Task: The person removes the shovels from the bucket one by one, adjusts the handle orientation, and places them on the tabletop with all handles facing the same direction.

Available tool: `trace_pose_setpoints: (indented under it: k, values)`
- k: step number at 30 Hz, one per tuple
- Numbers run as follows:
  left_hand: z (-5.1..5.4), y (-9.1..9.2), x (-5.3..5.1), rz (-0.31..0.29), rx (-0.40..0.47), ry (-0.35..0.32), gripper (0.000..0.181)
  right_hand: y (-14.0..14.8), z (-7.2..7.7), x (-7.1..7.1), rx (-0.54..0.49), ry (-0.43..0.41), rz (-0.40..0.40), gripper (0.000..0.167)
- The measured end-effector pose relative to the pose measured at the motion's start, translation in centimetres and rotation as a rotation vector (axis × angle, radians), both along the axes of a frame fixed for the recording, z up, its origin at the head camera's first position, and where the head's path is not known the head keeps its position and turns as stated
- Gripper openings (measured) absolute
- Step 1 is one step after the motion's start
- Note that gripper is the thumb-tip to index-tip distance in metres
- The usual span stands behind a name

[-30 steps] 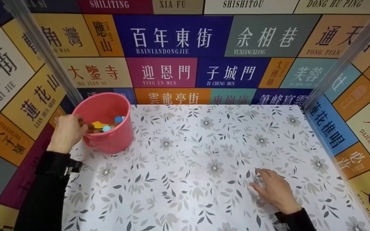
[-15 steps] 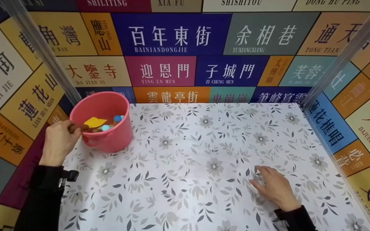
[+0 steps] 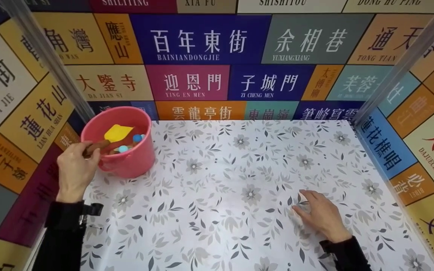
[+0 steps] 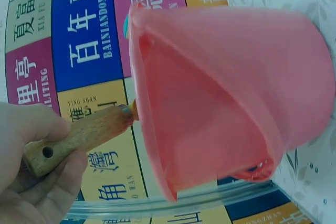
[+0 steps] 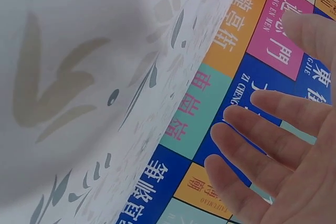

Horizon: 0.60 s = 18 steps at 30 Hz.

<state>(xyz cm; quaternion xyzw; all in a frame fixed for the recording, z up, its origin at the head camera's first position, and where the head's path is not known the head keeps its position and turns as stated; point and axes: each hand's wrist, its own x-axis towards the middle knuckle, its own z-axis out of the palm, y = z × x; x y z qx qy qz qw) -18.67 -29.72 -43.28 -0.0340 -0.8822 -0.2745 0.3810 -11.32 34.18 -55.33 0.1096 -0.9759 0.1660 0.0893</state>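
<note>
A pink bucket (image 3: 138, 160) stands at the far left of the table. My left hand (image 3: 74, 171), at its left rim, grips the wooden handle (image 4: 100, 129) of a small shovel. In the head view the shovel's yellow blade (image 3: 119, 133) shows within the bucket's mouth, tilted up to the right. In the left wrist view the bucket's wall hides most of the blade. Things with a blue round end (image 3: 137, 138) and a light-blue round end (image 3: 123, 149) also lie inside; their lower parts are hidden. My right hand (image 3: 320, 216) is over the table's right side, fingers spread, holding nothing.
A white tablecloth (image 3: 217, 180) with grey flowers and leaves covers the table. Colourful panels (image 3: 202, 39) with lettering rise behind and at both sides. Clear posts (image 3: 386, 71) stand at the back corners, the left one close behind the bucket.
The yellow blade has risen and swung right inside the bucket, with more of the handle showing. My left hand has drawn back slightly toward me. The right hand stays nearly still.
</note>
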Motion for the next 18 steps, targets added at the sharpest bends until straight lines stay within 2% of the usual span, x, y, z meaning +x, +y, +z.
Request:
trace_pose_setpoints:
  k: [5, 9, 14, 18]
  values:
    - [-0.5, 0.8, 0.3, 0.017, 0.020, 0.133, 0.021, -0.4, 0.5, -0.3, -0.031, -0.020, -0.014, 0.057]
    - [-0.5, 2.0, 0.6, 0.006, 0.075, 0.194, 0.022, -0.8, 0.9, -0.7, -0.064, 0.009, -0.007, 0.057]
    - [-0.9, 4.6, 1.0, -0.058, 0.079, 0.256, 0.024, -1.7, 1.1, -1.6, -0.112, 0.122, 0.039, 0.053]
    - [-2.0, 7.3, 1.1, -0.126, 0.065, 0.316, 0.026, -2.8, 1.3, -2.5, -0.163, 0.239, 0.112, 0.049]
